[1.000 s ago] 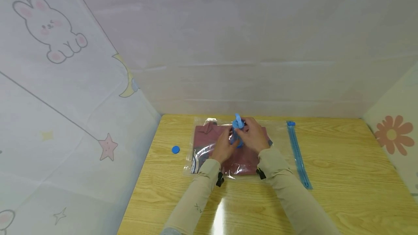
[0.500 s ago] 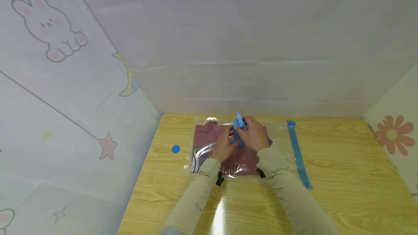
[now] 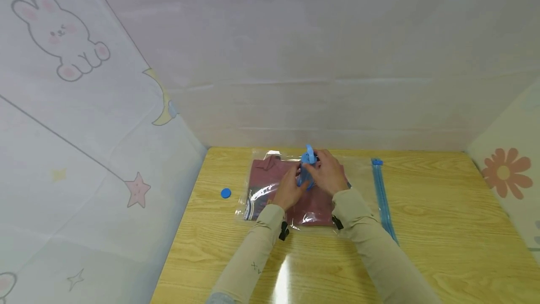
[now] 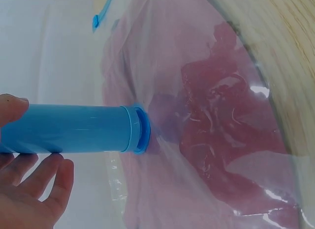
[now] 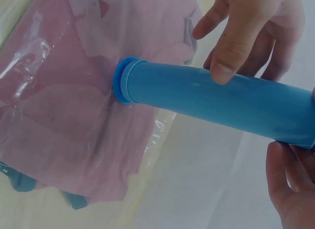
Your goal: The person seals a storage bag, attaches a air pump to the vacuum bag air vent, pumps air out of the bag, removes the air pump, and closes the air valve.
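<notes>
A blue hand pump [image 3: 304, 182] stands upright on a clear plastic storage bag [image 3: 358, 168], its base on the blue round valve [image 4: 143, 129]. The pump's looped handle [image 3: 310, 153] shows at the top. Inside the bag lies a folded maroon shirt [image 3: 270, 179] with a collar and dark striped parts. My left hand [image 3: 288, 189] grips the pump's barrel from the left, its thumb [image 5: 224, 73] on the barrel's side. My right hand [image 3: 328, 175] holds the pump's upper end, just below the handle. In the right wrist view, its fingers [image 5: 278, 165] touch the end of the barrel.
A small blue round cap [image 3: 226, 193] lies on the wooden table [image 3: 202, 247], left of the bag. Along the bag's right end runs a blue zip seal [image 3: 381, 196] with a slider [image 3: 377, 161]. A pale wall sheet [image 3: 270, 107] stands behind the table.
Both hands keep the same hold on the pump. The bag's lower left corner and the zip seal have shifted slightly in view; the rest looks nearly the same.
</notes>
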`<state>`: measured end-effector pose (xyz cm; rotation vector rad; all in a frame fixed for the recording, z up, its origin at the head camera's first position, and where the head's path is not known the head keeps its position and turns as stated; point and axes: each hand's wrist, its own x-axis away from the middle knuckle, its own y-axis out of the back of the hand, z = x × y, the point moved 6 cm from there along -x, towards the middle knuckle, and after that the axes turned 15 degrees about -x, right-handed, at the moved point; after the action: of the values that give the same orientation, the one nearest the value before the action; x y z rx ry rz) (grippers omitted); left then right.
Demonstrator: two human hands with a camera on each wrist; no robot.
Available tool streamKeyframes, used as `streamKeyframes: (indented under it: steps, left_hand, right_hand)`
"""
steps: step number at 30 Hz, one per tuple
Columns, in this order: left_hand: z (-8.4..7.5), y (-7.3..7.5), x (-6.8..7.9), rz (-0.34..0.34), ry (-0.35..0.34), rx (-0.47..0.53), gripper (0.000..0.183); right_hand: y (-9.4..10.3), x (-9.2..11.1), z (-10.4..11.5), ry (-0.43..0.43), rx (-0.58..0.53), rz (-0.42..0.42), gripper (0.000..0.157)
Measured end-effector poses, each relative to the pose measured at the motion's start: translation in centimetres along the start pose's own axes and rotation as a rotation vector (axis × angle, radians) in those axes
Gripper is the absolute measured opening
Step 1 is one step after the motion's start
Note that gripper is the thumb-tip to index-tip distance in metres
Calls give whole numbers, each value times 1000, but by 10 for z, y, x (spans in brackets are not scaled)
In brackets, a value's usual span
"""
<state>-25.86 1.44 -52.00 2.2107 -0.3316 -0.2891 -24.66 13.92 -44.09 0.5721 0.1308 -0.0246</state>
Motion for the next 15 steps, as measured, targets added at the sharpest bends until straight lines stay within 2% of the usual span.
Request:
streamKeyframes:
  steps: [8, 15]
  left_hand:
    - [1, -1, 1, -8, 5, -2, 64]
    - [1, -1, 1, -11, 19, 8, 64]
  right_hand:
    - [-1, -1, 0, -19, -23, 18, 54]
    - [-1, -1, 1, 4, -38, 24, 53]
